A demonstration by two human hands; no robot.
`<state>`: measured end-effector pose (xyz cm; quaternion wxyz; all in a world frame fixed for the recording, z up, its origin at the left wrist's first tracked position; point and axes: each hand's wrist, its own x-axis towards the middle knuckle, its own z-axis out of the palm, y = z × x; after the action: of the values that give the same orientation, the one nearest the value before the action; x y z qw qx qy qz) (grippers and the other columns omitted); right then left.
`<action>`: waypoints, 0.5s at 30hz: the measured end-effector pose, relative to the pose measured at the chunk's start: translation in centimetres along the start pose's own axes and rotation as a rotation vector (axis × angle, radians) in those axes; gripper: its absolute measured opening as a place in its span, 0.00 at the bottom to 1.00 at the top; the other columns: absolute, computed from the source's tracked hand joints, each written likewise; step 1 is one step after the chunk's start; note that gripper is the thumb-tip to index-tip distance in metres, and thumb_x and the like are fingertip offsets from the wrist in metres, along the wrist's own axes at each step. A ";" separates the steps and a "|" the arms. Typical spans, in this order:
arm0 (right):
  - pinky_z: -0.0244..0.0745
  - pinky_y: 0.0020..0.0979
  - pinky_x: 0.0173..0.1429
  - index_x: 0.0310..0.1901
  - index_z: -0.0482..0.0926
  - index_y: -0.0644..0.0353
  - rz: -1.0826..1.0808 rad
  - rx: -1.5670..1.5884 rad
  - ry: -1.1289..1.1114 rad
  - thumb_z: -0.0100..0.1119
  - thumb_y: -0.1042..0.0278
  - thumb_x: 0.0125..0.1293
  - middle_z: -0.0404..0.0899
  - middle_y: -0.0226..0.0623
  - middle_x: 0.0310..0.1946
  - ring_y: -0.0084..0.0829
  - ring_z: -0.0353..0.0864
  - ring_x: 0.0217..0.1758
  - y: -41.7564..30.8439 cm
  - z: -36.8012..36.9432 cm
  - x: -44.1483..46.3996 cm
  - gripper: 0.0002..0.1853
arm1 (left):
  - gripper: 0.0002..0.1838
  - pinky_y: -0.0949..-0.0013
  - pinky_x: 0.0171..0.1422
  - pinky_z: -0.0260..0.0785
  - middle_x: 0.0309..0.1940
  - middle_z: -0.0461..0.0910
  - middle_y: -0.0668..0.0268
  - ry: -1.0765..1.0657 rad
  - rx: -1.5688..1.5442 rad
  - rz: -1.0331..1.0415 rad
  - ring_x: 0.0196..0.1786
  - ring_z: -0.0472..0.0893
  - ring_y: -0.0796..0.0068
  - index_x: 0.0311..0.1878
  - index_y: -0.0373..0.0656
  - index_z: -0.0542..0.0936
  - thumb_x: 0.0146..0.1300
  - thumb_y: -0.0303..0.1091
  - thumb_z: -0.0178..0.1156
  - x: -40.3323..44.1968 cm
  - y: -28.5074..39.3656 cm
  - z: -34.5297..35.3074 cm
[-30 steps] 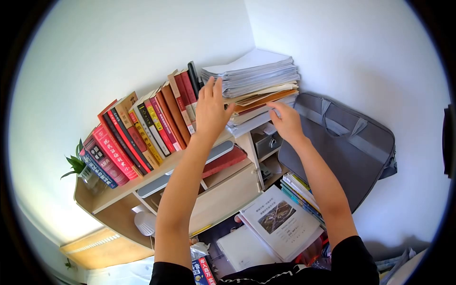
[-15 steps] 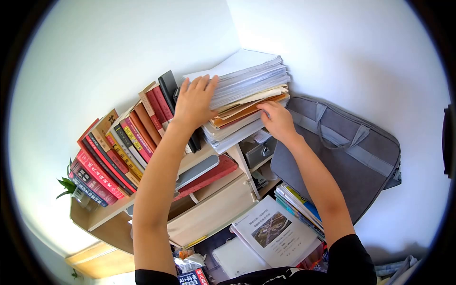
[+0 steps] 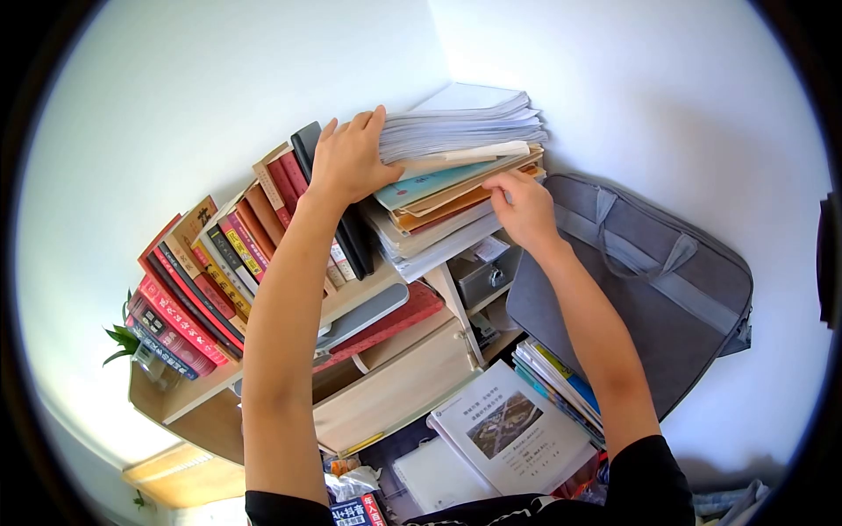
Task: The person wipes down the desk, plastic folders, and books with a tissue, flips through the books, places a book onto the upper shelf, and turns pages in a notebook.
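At the left end of a thick stack of white papers [image 3: 465,125], my left hand [image 3: 351,162] has its fingers over the top and its thumb lower down, gripping and raising that end. A pale blue folder [image 3: 438,182] shows just under the raised papers. My right hand [image 3: 524,206] is closed at the front edge of the brown envelopes [image 3: 430,217] below, fingertips pinched on them. More white papers [image 3: 452,245] lie beneath the envelopes, on the shelf top.
A row of books [image 3: 219,254] leans left of the pile, beside a black upright folder [image 3: 353,241]. A grey laptop bag [image 3: 631,289] rests at right. Below are a silver laptop [image 3: 368,316], a metal box [image 3: 482,276] and a printed booklet [image 3: 509,430].
My left hand has pulled up the left end of the upper papers, uncovering the blue folder. My right hand has stayed by the envelopes' front edge.
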<state>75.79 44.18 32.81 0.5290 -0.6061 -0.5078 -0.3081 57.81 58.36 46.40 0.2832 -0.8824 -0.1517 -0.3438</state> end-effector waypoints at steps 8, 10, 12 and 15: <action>0.74 0.34 0.41 0.39 0.81 0.57 -0.061 0.010 -0.097 0.54 0.69 0.56 0.80 0.38 0.35 0.40 0.80 0.35 -1.5 1.3 3.7 0.10 | 0.42 0.53 0.69 0.54 0.56 0.71 0.54 -0.008 -0.018 -0.041 0.57 0.72 0.58 0.62 0.38 0.67 0.43 0.51 0.63 1.4 -0.6 -0.3; 0.74 0.35 0.45 0.43 0.80 0.56 -0.063 -0.143 -0.429 0.56 0.64 0.56 0.80 0.40 0.40 0.40 0.80 0.40 -2.4 1.7 5.3 0.14 | 0.42 0.53 0.69 0.54 0.56 0.72 0.54 -0.011 -0.021 -0.043 0.56 0.73 0.58 0.62 0.38 0.66 0.43 0.51 0.63 1.6 -0.7 -0.3; 0.73 0.36 0.48 0.45 0.80 0.56 -0.054 -0.189 -0.536 0.57 0.61 0.55 0.80 0.41 0.42 0.41 0.79 0.42 -3.0 2.5 6.5 0.16 | 0.42 0.53 0.69 0.54 0.56 0.72 0.54 -0.009 -0.016 -0.046 0.56 0.73 0.58 0.62 0.38 0.66 0.43 0.51 0.62 1.6 -0.8 -0.3; 0.71 0.36 0.52 0.48 0.79 0.54 -0.074 -0.214 -0.685 0.58 0.58 0.55 0.80 0.42 0.44 0.41 0.78 0.46 -2.5 2.6 8.1 0.19 | 0.42 0.54 0.69 0.54 0.55 0.72 0.54 -0.021 -0.008 -0.051 0.55 0.74 0.59 0.62 0.38 0.66 0.43 0.51 0.62 1.9 -1.0 -0.4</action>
<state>75.41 48.83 40.35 0.2502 -0.7074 -0.6421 -0.1572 58.54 59.10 48.36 0.2692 -0.8829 -0.1758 -0.3422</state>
